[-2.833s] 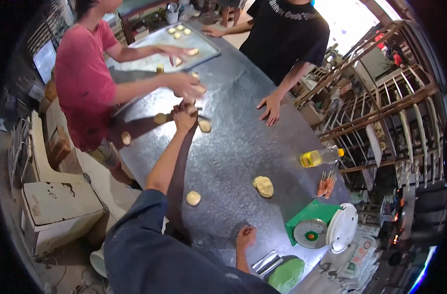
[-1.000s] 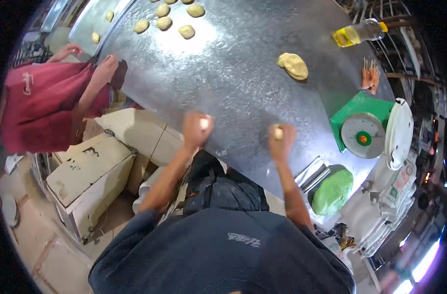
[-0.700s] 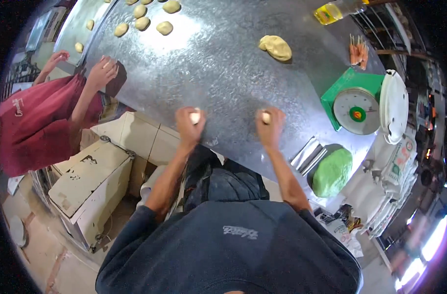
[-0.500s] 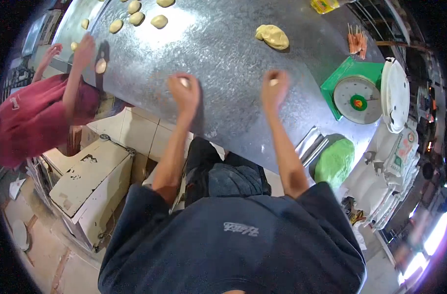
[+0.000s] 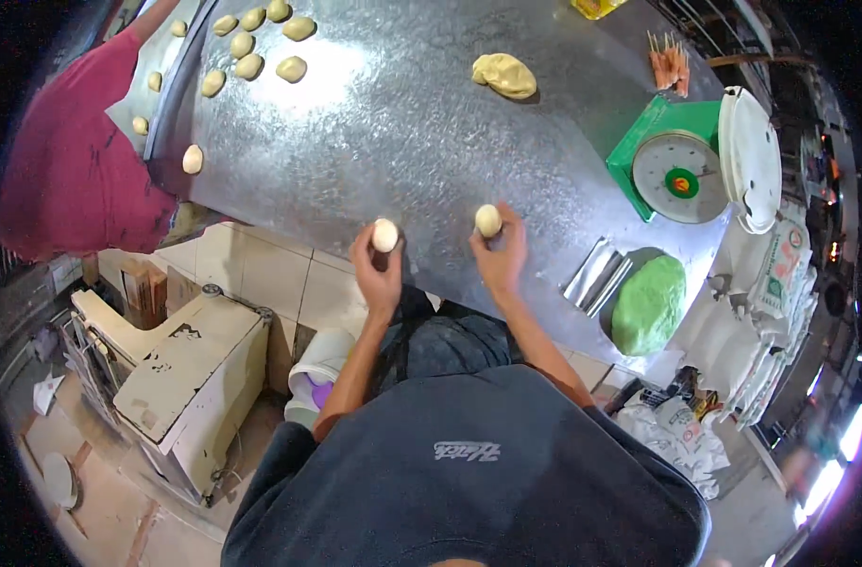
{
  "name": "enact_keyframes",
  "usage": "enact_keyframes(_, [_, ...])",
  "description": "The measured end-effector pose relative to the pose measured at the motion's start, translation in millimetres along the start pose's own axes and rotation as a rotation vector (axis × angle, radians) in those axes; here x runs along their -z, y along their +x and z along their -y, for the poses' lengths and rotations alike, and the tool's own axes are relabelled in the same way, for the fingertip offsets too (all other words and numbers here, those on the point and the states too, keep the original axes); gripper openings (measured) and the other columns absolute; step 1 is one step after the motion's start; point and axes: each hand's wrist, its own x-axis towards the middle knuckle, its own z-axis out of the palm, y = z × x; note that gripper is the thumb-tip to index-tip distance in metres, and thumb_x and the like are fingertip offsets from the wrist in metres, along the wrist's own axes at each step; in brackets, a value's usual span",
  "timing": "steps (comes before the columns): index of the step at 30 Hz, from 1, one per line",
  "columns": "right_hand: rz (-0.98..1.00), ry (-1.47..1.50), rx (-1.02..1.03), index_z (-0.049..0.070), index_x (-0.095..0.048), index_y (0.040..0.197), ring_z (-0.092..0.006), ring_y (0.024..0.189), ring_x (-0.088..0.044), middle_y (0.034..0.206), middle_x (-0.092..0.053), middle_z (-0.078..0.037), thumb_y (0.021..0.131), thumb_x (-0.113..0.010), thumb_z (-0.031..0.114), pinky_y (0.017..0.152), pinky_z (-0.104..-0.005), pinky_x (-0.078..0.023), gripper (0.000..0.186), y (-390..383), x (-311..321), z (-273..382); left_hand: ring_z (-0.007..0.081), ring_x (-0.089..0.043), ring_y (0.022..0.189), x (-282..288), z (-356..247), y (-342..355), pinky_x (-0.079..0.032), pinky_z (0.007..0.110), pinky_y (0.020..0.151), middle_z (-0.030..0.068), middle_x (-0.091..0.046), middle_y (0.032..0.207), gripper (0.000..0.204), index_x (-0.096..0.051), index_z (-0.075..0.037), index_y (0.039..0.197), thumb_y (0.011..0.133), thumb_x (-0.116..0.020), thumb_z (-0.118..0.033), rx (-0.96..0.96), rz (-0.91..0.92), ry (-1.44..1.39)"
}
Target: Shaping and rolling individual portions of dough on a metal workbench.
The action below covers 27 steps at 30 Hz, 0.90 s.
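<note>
My left hand [image 5: 378,274] has its fingers around a small, pale dough ball [image 5: 385,235] near the front edge of the metal table [image 5: 402,142]. A second dough ball [image 5: 487,220] sits between the thumb and fingers of my right hand [image 5: 503,257], a short way to the right. Both balls look smooth and rounded. Beyond the right hand lies a larger yellow lump of dough [image 5: 504,76]. Several shaped dough pieces [image 5: 291,68] rest at the far left, and a single dough ball [image 5: 193,159] lies by the table's left edge.
A green dial scale [image 5: 678,170] stands at the right. In front of it are a green-wrapped bundle [image 5: 650,304] and a metal scraper-like piece [image 5: 593,276]. Skewered sticks [image 5: 669,66] lie at the far right. A person in a maroon shirt [image 5: 81,161] leans in on the left.
My hands have come nearer to me and closer together, and the dough balls now show at the fingertips. At left, the other person has leaned farther over, away from the lone dough ball.
</note>
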Motion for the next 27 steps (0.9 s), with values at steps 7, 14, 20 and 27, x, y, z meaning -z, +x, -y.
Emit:
enact_keyframes(7, [0.043,-0.015,0.363,0.000,-0.061,0.125,-0.0247,0.085,-0.062,0.118,-0.057,-0.013,0.073,-0.092,0.023,0.079,-0.0347,-0.054,0.065,64.3,-18.6,-0.6,0.0259,-0.054,0.120,-1.7,-15.4,67.7,-0.050,0.037,0.099,0.0163,-0.051,0.129,0.058,-0.051,0.000,0.133,0.087,-0.082,-0.017,-0.300,0.062,0.247])
enact_keyframes(14, [-0.024,0.081,-0.196,0.002,-0.066,0.110,-0.0216,0.088,-0.065,0.105,-0.065,-0.014,0.088,-0.079,0.020,0.071,-0.0362,-0.054,0.031,74.1,26.2,0.1,0.0268,-0.055,0.106,-3.8,-52.8,135.5,-0.050,0.037,0.086,0.0173,-0.053,0.116,0.038,-0.057,-0.002,0.124,0.092,-0.074,-0.015,-0.305,-0.043,0.328])
enact_keyframes(20, [0.120,-0.327,0.756,0.002,-0.069,0.104,-0.0247,0.111,-0.061,0.111,-0.066,-0.012,0.088,-0.069,0.011,0.090,-0.0377,-0.052,0.019,227.3,-1.8,71.5,0.0260,-0.057,0.103,-86.4,-86.5,196.5,-0.054,0.035,0.084,0.0153,-0.052,0.120,0.047,-0.057,-0.007,0.129,0.087,-0.077,-0.012,-0.282,0.288,0.270])
enact_keyframes(27, [0.456,-0.939,1.125,0.005,-0.069,0.100,-0.0231,0.105,-0.058,0.104,-0.060,-0.008,0.079,-0.067,0.012,0.088,-0.0327,-0.054,0.022,276.9,-21.9,89.7,0.0317,-0.061,0.111,-158.1,-100.7,231.3,-0.056,0.038,0.091,0.0149,-0.051,0.126,0.063,-0.056,-0.007,0.133,0.080,-0.086,-0.021,-0.503,0.679,0.265])
